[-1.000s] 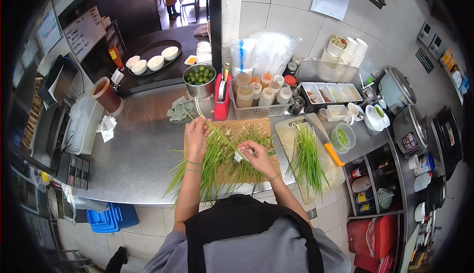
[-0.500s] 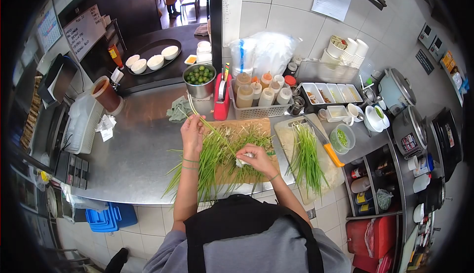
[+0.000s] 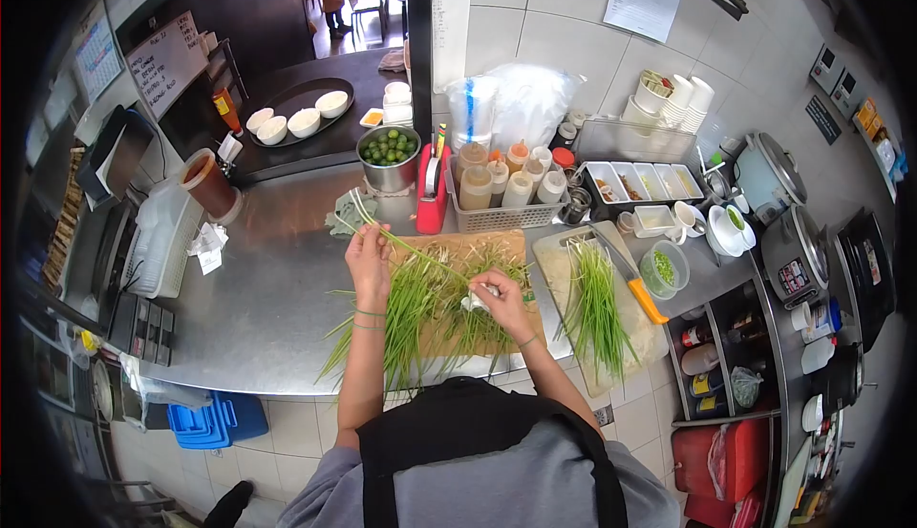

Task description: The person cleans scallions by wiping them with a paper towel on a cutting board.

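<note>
My left hand pinches a few spring onions just below their white root ends, which point up and away. Their green leaves slant across to my right hand, whose fingers are closed on them with a crumpled white wipe beneath. Under both hands, a loose pile of spring onions covers much of a brown board and hangs over its left side. To the right, a neater bunch of spring onions lies on a white cutting board, beside an orange-handled knife.
Behind the board stand a pot of green citrus, a red tape dispenser and a basket of squeeze bottles. A tub of chopped greens sits right of the knife. A green cloth lies near the pot.
My right hand has shifted slightly right and up along the spring onions, with the wipe. My left hand has moved slightly left and down, and the stalks lie flatter between them.
</note>
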`<state>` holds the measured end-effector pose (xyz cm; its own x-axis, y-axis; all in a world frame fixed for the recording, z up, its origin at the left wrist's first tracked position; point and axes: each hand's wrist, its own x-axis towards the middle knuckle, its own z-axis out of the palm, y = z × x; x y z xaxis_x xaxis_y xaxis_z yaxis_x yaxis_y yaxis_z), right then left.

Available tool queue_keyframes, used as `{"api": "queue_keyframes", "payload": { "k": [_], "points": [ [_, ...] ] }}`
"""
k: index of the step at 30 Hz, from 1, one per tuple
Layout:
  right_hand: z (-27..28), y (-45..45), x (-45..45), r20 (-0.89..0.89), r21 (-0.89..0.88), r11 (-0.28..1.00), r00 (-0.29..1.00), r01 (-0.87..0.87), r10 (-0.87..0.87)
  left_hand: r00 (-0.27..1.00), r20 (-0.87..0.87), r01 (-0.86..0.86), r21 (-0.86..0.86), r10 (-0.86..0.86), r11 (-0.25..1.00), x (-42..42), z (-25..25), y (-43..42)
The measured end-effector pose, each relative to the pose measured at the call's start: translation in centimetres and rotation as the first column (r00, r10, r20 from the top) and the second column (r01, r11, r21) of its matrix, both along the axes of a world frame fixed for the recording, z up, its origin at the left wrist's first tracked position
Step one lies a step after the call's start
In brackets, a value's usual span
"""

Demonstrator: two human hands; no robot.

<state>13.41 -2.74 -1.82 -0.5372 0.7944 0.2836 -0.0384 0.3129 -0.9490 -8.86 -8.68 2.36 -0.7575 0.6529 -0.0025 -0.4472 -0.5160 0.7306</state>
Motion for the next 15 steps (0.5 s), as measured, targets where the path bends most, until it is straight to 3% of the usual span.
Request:
{"api": "queue_keyframes", "payload": {
  "k": [2,5,8,11,15],
  "points": [
    [-0.8,0.1,-0.2,-0.112,-0.102,0.992,0.99,0.073,-0.085,1.0,0.007,-0.029,0.015,0.029,0.999,-0.2,-0.7,-0.1],
    [-1.2,0.3,0.3,-0.072,-0.073,0.978,0.977,0.193,-0.198,0.999,-0.031,-0.043,0.024,0.044,0.999,-0.8,-0.4,-0.3],
    [-0.5,0.3,1.0,0.165,0.14,0.982,0.975,0.125,-0.148,0.998,-0.057,0.01,-0.01,-0.011,1.0,-0.6,0.3,-0.4],
    [1.5,0.2,0.6,0.284,0.297,0.952,0.945,0.076,-0.164,0.992,-0.119,0.025,-0.066,-0.033,0.998,-0.2,0.3,0.0],
    [2.7,-0.3,-0.5,0.27,0.437,0.899,0.959,-0.037,-0.092,0.984,-0.168,0.047,-0.056,-0.056,0.997,0.7,-0.1,0.6]
  ]
}}
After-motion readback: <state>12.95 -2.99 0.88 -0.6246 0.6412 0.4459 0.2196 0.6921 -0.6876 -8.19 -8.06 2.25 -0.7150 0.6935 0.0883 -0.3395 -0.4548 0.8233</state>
